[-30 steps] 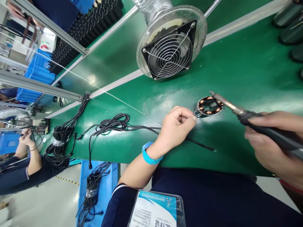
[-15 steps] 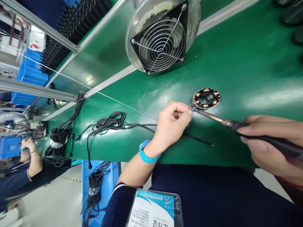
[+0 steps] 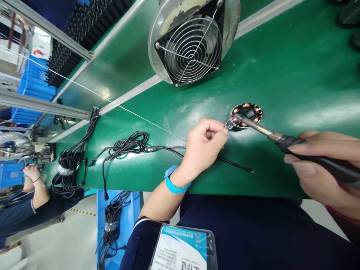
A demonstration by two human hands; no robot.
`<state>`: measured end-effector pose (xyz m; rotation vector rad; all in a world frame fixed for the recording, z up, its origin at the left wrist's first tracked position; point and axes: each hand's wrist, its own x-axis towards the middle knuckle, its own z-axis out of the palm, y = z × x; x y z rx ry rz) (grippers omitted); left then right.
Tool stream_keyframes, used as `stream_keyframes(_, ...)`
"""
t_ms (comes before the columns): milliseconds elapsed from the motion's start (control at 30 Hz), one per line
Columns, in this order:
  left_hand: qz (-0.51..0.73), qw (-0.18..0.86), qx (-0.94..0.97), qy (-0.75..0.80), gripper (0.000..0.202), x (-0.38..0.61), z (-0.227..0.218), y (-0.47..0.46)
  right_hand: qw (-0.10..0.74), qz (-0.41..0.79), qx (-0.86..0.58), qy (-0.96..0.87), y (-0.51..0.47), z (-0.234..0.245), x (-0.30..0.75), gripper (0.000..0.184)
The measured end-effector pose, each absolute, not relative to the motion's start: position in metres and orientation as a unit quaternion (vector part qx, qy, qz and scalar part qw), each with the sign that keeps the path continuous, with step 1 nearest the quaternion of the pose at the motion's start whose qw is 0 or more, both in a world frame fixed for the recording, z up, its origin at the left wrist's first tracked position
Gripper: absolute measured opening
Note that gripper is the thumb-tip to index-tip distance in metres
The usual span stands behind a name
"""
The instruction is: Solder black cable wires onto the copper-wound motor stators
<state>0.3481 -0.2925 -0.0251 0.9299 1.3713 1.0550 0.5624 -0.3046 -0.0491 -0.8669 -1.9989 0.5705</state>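
Note:
A ring-shaped stator with copper coils (image 3: pixel 256 119) lies on the green bench. At its left edge, my left hand (image 3: pixel 206 140) pinches thin wires (image 3: pixel 228 125) that lead to the ring; the fingertips partly hide them. A soldering iron (image 3: pixel 292 144) with a black handle is gripped in my right hand (image 3: pixel 323 168). Its metal tip is over the left side of the ring, near the coils; whether it touches them I cannot tell. A black cable (image 3: pixel 236 165) with a bare end runs under my left wrist.
A fan with a wire grille (image 3: pixel 191 56) stands behind the stator. Coiled black cables (image 3: pixel 129 144) and a cable bundle (image 3: pixel 69 161) lie to the left. Below is a blue bin (image 3: pixel 136 210) with cables. A co-worker's hands (image 3: pixel 32 172) show at far left.
The soldering iron's tip has moved up and slightly right, from the wires by my left fingertips to over the ring. My left hand has kept its pinch in almost the same place.

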Motion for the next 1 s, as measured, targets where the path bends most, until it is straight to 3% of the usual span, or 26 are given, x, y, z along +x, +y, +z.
stream_keyframes(300,0.447,0.568,0.380,0.577,0.012,0.349,-0.026,-0.292,0.377,0.223,-0.437,-0.785,-0.296,-0.023,0.533,0.046)
stream_keyframes(533,0.438,0.573,0.376,0.582,0.012,0.348,-0.025,-0.292,0.348,0.163,-0.380,-0.841,-0.273,-0.029,0.528,0.032)
stream_keyframes(700,0.393,0.609,0.361,0.587,0.011,0.345,-0.022,-0.291,0.351,0.155,-0.442,-0.811,-0.277,-0.034,0.523,0.034)
stream_keyframes(1000,0.383,0.696,0.313,0.521,0.032,0.338,-0.020,-0.285,0.349,0.104,-0.432,-0.825,-0.281,-0.043,0.508,0.029)
